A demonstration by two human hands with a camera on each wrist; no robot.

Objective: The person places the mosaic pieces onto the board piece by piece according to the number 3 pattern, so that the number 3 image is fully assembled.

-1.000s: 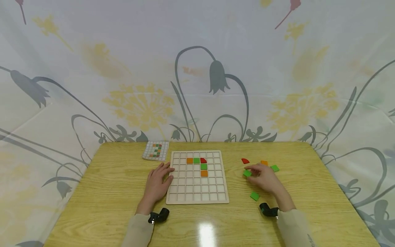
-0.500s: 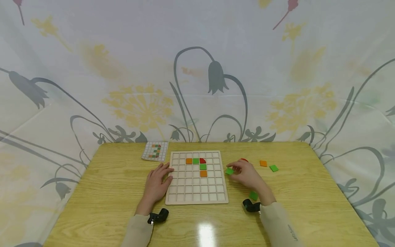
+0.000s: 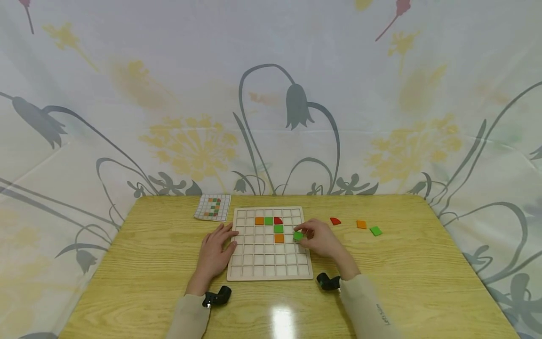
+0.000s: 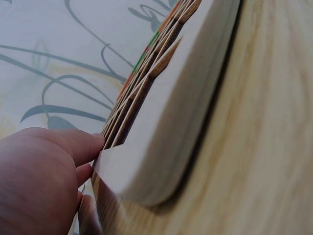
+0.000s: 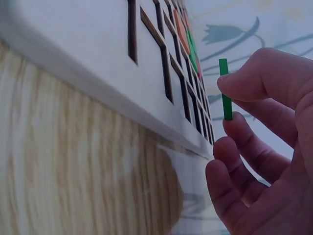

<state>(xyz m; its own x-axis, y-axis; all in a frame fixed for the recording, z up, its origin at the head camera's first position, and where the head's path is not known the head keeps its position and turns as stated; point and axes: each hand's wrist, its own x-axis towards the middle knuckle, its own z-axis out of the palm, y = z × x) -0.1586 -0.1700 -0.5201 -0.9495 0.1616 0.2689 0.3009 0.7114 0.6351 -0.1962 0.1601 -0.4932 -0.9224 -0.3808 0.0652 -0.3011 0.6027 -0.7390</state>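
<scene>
Over the last second the right hand (image 3: 323,239) has carried a green tile (image 3: 298,236) from above the bare surface (image 3: 161,263) to over the right-hand columns of the gridded board (image 3: 271,278). The tile is not seated; it hangs to the right of the orange tile (image 3: 279,238) already in its cell, so the placing looks under way but unfinished.

The right hand reaches in from the side, thumb and fingers pinching the tile, other fingers loosely bent. The left hand (image 3: 214,256) grasps nothing, its relaxed fingers resting against the board's left edge, as before.
</scene>
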